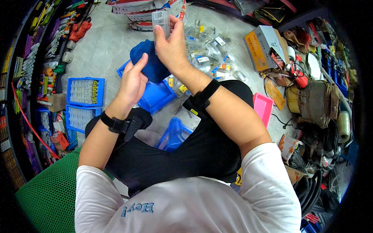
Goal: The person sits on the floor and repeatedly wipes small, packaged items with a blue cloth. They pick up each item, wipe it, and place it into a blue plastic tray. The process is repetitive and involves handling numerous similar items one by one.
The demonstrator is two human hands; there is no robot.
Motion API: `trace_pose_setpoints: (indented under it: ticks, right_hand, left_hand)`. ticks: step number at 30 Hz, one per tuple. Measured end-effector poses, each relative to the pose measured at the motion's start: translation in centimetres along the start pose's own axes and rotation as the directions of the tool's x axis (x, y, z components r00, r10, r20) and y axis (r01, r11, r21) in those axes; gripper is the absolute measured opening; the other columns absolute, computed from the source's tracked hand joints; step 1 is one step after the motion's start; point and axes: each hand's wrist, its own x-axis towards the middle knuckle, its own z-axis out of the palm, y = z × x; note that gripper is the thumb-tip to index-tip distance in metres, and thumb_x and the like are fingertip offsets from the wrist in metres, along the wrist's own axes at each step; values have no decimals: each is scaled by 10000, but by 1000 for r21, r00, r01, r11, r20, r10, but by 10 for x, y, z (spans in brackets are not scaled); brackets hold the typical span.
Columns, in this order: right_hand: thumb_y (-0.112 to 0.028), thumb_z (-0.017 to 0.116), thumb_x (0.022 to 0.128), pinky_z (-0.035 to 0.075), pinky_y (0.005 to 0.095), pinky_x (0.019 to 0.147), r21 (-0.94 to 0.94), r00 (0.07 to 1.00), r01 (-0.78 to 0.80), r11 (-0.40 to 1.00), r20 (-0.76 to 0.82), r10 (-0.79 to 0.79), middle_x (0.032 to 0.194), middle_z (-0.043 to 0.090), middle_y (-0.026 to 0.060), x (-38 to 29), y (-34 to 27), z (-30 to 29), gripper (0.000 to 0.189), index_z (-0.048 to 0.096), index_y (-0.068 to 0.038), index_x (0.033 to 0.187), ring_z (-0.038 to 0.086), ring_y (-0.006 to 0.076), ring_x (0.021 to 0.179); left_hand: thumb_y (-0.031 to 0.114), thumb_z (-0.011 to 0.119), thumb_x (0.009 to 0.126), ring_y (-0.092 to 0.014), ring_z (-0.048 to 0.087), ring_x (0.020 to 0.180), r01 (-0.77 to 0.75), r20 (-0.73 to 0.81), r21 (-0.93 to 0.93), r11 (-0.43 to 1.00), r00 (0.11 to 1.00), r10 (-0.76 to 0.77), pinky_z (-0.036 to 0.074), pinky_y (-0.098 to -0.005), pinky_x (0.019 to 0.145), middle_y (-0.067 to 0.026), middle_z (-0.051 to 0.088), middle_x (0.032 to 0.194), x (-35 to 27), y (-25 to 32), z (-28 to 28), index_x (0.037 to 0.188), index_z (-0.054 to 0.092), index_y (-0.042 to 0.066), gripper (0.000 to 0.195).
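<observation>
My left hand grips a dark blue cloth, thumb on top of it. A clear plastic box, long and narrow, is held upright in my right hand, between thumb and fingers. The cloth lies against the lower part of this box, and my right hand hides some of it. Below my hands a blue plastic bin rests on the floor, partly covered by the cloth. Beyond my right wrist, many small clear plastic boxes lie in a loose heap, some with labels.
To the left stand two blue trays with rows of clear pieces, an upper tray and a lower tray. A blue plastic stool is between my legs. Rightward are a pink tray, a cardboard carton and a cluttered shelf.
</observation>
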Motion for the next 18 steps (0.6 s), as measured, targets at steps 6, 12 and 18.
trace_pose_setpoints:
  ticks: [6,12,18]
  right_hand:
    - [-112,602,766,386,380,919,182,947,17,983,313,-75,1092,516,218,-12,-19,-4,446,426,23,1153,497,344,1046]
    - [-75,599,749,395,390,888,170,943,183,968,246,-222,1079,520,204,-9,-23,-4,421,464,3,1140,487,360,1023]
    - [-70,620,726,413,394,857,105,948,100,989,292,-126,1025,544,207,-15,-17,-5,366,519,17,1067,508,373,982]
  left_hand:
    - [181,430,924,-199,472,1144,-6,-79,-99,995,997,-2,346,-354,990,-81,507,1220,11,10,-11,1215,448,22,332]
    - [192,431,928,-192,438,1170,-44,-69,-55,998,997,40,319,-357,1002,-82,480,1246,12,9,-6,1221,439,17,341]
    - [213,416,937,-201,512,1091,-134,-111,-113,984,986,122,379,-363,965,-101,529,1184,14,21,-19,1208,443,13,338]
